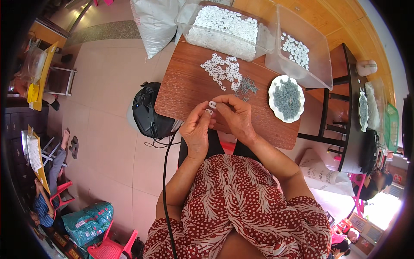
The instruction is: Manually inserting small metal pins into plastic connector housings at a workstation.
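My hands meet over the front edge of the brown wooden table (181,93). The fingers of my left hand (196,137) are closed on a small white two-holed plastic piece (209,112). Just above it, another white two-holed piece (212,104) is pinched between the fingertips of my right hand (238,119). Whether the two pieces touch, I cannot tell. Beyond my hands lies a loose pile of similar white pieces (222,69). Beside it are scattered thin grey pins (247,85). To the right, a white scalloped plate (271,94) holds a heap of grey pins (286,100).
At the table's far side stand a clear bin (185,26) full of white pieces and another clear bin (319,71) with fewer. A black bag (151,110) sits left of the table. A black cable (165,190) runs past my left arm. Other people sit farther off.
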Demonstrator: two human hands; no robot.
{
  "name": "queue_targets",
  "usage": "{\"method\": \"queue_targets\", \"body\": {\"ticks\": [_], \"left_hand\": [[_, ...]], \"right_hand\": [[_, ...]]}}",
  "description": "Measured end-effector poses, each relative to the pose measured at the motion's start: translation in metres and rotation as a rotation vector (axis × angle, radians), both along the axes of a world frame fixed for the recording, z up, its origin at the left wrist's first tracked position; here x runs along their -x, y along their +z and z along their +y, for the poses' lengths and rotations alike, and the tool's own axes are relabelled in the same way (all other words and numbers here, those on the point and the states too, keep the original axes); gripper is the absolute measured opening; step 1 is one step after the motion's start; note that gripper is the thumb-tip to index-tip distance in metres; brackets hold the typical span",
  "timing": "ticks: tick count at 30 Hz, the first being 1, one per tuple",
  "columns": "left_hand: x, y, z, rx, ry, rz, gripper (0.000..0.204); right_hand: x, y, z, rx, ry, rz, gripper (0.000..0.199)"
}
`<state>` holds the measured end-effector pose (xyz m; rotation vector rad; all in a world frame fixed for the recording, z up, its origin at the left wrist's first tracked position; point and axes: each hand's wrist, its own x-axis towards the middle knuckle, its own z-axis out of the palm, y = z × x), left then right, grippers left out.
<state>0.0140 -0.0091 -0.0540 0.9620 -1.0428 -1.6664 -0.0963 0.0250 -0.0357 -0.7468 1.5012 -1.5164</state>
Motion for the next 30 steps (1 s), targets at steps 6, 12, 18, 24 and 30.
{"method": "queue_targets", "body": {"ticks": [6, 12, 18, 24, 30], "left_hand": [[0.002, -0.014, -0.008, -0.139, -0.030, 0.025, 0.019], [0.001, -0.029, -0.015, -0.270, -0.073, 0.046, 0.014], [0.002, -0.029, -0.028, -0.315, -0.266, 0.023, 0.017], [0.008, -0.025, -0.030, -0.314, -0.346, -0.082, 0.014], [0.011, -0.026, -0.029, -0.336, -0.355, -0.102, 0.013]], "right_hand": [[0.003, -0.010, -0.001, 0.012, -0.036, 0.182, 0.010], [0.014, -0.027, 0.001, -0.023, -0.017, 0.228, 0.010], [0.025, -0.032, 0.000, -0.112, 0.055, 0.067, 0.009], [0.036, -0.038, 0.001, -0.092, 0.052, 0.108, 0.008], [0.034, -0.036, 0.001, -0.088, 0.033, 0.180, 0.008]]}}
